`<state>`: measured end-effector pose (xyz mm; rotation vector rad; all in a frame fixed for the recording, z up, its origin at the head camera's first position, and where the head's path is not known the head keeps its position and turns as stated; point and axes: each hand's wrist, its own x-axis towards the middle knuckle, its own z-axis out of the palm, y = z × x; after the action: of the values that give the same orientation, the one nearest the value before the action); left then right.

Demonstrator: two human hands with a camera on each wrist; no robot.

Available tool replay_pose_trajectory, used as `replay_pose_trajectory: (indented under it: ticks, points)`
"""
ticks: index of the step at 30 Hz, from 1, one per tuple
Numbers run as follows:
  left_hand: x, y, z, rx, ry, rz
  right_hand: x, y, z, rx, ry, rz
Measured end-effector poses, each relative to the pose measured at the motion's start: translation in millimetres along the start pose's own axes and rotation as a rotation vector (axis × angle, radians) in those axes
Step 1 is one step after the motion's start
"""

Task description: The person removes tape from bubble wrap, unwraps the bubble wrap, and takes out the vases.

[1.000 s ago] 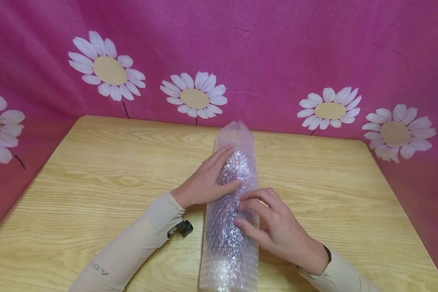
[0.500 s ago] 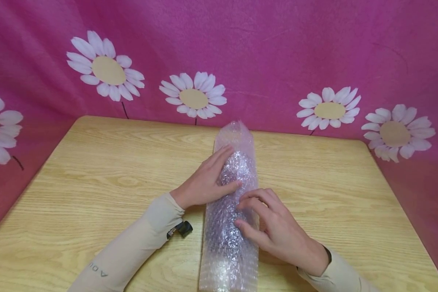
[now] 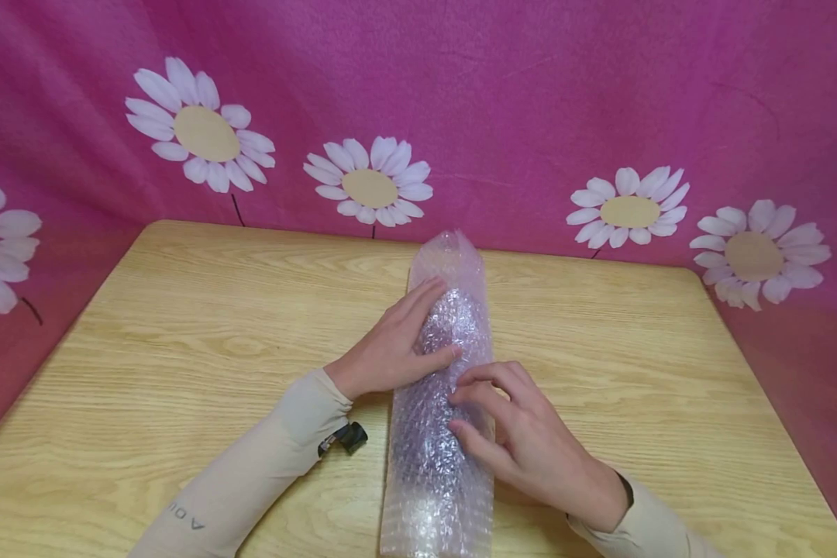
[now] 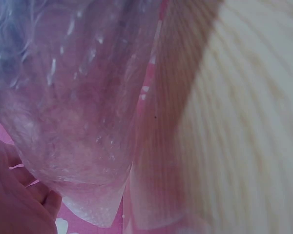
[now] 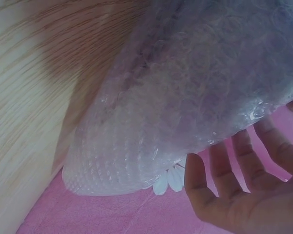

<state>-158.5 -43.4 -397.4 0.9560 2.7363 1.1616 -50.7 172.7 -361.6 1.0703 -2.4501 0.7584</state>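
Observation:
A long bundle of clear bubble wrap (image 3: pixel 435 473) lies lengthwise on the wooden table, with something purplish showing dimly inside. My left hand (image 3: pixel 394 341) rests on its upper left part, fingers straight along the side and thumb across the top. Lower down on the right, my right hand (image 3: pixel 526 434) touches the wrap with loosely bent fingertips. In the left wrist view, the fingers (image 4: pixel 24 190) lie along the wrap's side. The right wrist view shows separated fingers (image 5: pixel 222 168) against the wrap's edge. What is inside the bundle is hidden by the plastic.
The pale wooden table (image 3: pixel 202 325) has rounded far corners. A pink cloth (image 3: pixel 502 93) with white daisies hangs behind it and at both sides. The bundle's far end reaches the table's back edge. A small black strap clip (image 3: pixel 352 438) hangs at the left sleeve.
The right hand's fingers have shifted very slightly on the wrap. The left hand and the bundle stay in place.

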Motion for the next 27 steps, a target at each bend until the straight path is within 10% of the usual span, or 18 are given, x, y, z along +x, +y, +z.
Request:
replay_pose_trajectory:
  ticks: [27]
  points:
    - [0.7,0.5,0.2,0.005,0.001,0.000,1.9,-5.9,1.0,-0.029,-0.004,0.022]
